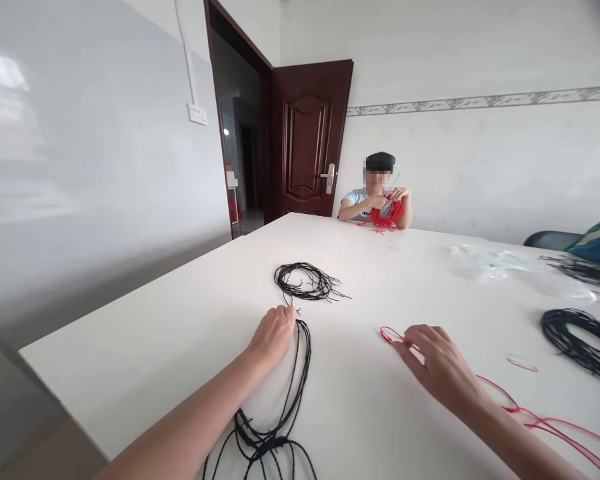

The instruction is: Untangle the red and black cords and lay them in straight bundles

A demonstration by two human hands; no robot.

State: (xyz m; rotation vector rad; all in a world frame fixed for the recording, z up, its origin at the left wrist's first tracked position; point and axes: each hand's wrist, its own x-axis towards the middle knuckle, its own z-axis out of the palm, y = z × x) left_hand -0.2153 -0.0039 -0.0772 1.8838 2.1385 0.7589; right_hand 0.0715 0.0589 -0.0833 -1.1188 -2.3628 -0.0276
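Note:
My left hand [274,337] rests on the white table and pinches the top of a long loop of thin black braided cord [300,373], which runs down toward me into a tangled stretch. My right hand [443,365] lies farther right, its fingers on a thin red cord [540,421]. A narrow loop of that cord [393,335] pokes out past my fingertips, and the rest trails off to the lower right. Just beyond my left hand lies a loose bundle of black cords [305,281].
The white table [130,360] holds a black cord coil [577,343], more black cords [587,272], a small red loop [521,363] and a plastic bag [495,263]. Across it, a seated person [375,197] handles red cords [385,217]. A dark door [307,137] stands open behind.

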